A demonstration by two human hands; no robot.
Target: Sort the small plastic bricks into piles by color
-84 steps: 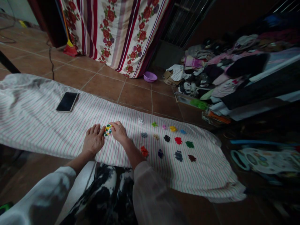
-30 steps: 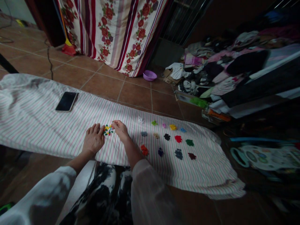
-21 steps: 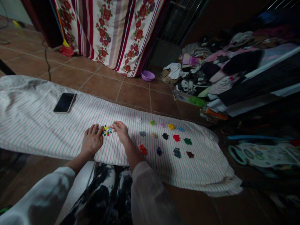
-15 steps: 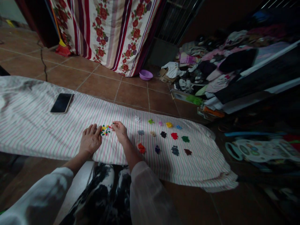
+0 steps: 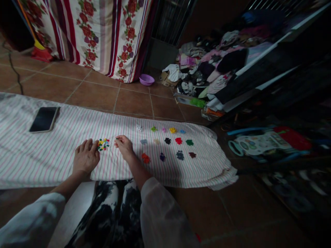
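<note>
A small mixed heap of coloured pieces [image 5: 103,144], yellow, green, red, blue and white, lies on the striped cloth. My left hand [image 5: 86,156] rests palm down at the heap's left edge, fingers stretched out. Just right of the heap, my right hand [image 5: 124,147] is closed in a pinch on a tiny dark green piece [image 5: 117,138]. Beyond it, small piles sorted by colour sit in three rows, among them a white pile [image 5: 139,127], an orange pile [image 5: 145,158], a black pile [image 5: 168,141], a red pile [image 5: 178,140] and a green pile [image 5: 189,142].
The striped cloth [image 5: 62,155] covers a long, low surface. A phone [image 5: 44,119] lies on its left part. Past the far edge, a purple basin [image 5: 147,80] stands on the tiled floor near a floral curtain [image 5: 103,38]. Heaped clothes [image 5: 207,65] fill the back right.
My right hand has drawn slightly right, away from the mixed heap, with the green piece between its fingers. My left hand stays at the heap. The view has turned to the right.
</note>
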